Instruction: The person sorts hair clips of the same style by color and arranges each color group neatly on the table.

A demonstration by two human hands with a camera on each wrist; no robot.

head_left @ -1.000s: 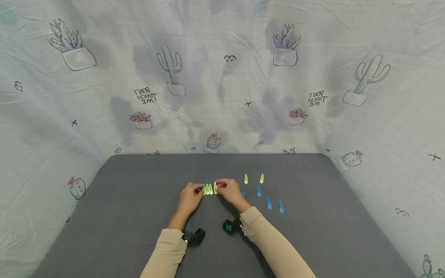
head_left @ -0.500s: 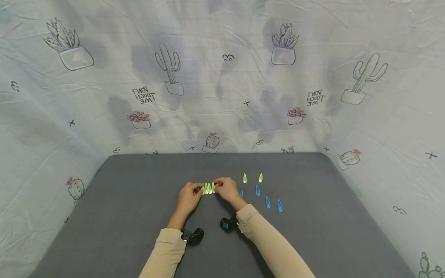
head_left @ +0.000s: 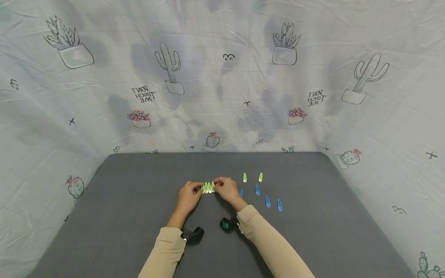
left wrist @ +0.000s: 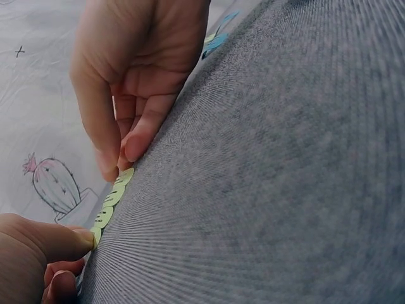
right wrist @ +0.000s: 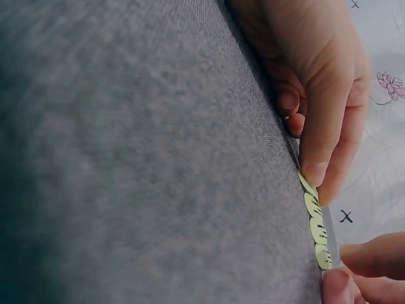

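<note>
Several yellow-green snap hair clips (head_left: 208, 187) lie side by side in a tight row on the grey table, between the two hands. The left hand (head_left: 189, 197) pinches the leftmost hair clip (left wrist: 97, 237) between thumb and fingers. At the other end, the right hand (head_left: 227, 190) has its thumb and forefinger on the rightmost hair clip (right wrist: 323, 256), pinching it. In the left wrist view the clips' rounded ends touch or slightly overlap. Fingers partly cover both end clips.
Two more yellow-green hair clips, one nearer (head_left: 245, 177) and one farther right (head_left: 260, 177), lie beyond the right hand. Several blue hair clips (head_left: 267, 201) are spread below them, one partly behind the right wrist. A patterned cloth (head_left: 222, 96) hangs behind the grey table (head_left: 139, 193).
The right hand has slid its yellow-green hair clip leftward, closing the gap to the others in the row. The left hand stays in place at the left end.
</note>
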